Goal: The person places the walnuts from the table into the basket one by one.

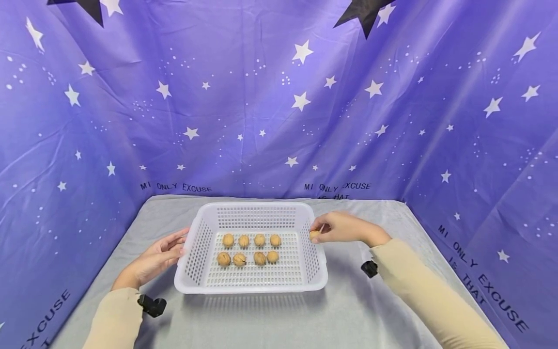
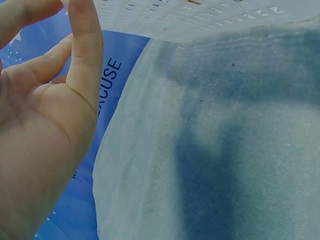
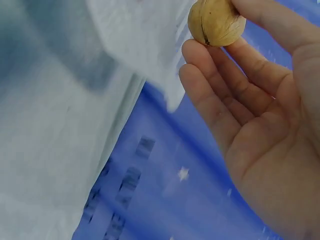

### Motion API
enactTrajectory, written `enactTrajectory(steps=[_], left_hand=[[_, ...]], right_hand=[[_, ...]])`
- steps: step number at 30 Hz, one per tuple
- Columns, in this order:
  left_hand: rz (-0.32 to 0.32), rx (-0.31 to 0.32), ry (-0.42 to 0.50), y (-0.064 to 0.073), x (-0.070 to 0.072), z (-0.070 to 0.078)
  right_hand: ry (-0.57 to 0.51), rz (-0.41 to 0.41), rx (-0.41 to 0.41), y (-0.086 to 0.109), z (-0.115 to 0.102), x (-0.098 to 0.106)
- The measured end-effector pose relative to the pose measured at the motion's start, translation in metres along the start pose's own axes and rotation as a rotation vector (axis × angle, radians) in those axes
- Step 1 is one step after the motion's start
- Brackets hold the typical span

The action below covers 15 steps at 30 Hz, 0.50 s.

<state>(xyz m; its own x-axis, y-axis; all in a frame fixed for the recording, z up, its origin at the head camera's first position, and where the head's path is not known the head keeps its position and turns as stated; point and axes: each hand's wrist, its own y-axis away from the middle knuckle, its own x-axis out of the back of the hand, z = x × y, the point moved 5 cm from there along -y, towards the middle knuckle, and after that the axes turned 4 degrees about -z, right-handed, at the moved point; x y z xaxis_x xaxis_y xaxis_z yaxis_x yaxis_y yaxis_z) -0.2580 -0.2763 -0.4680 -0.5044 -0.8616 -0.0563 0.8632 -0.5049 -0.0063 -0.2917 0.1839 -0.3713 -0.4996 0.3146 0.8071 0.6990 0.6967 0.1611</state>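
Observation:
A white plastic basket (image 1: 250,290) with slotted walls is in the middle of the head view, over the grey cloth. Several walnuts (image 1: 239,260) lie on its floor in two rows. At its left end, my left hand (image 1: 152,259) pinches the rim between thumb and fingers; the left wrist view shows the thumb (image 2: 85,55) raised at the basket's edge. My right hand (image 1: 344,228) is at the right rim and pinches a walnut (image 3: 216,22) between thumb and fingertips. In the head view the fingers partly cover this walnut.
A grey cloth (image 1: 261,325) covers the table. Purple curtains (image 1: 244,106) with white stars hang behind and at both sides. Black wrist devices (image 1: 152,306) sit at the cuffs of both beige sleeves (image 1: 429,291). Shadow falls on the cloth in front of the basket.

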Motion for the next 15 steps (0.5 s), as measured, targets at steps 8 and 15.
enactTrajectory(steps=[8,15], left_hand=[[0.019,0.023,-0.011,0.000,0.000,-0.001],[-0.031,-0.034,0.006,0.001,0.000,-0.001]], right_hand=[[0.063,-0.092,0.070,-0.050,-0.042,-0.023],[0.097,-0.186,0.130,-0.091,-0.074,-0.054]])
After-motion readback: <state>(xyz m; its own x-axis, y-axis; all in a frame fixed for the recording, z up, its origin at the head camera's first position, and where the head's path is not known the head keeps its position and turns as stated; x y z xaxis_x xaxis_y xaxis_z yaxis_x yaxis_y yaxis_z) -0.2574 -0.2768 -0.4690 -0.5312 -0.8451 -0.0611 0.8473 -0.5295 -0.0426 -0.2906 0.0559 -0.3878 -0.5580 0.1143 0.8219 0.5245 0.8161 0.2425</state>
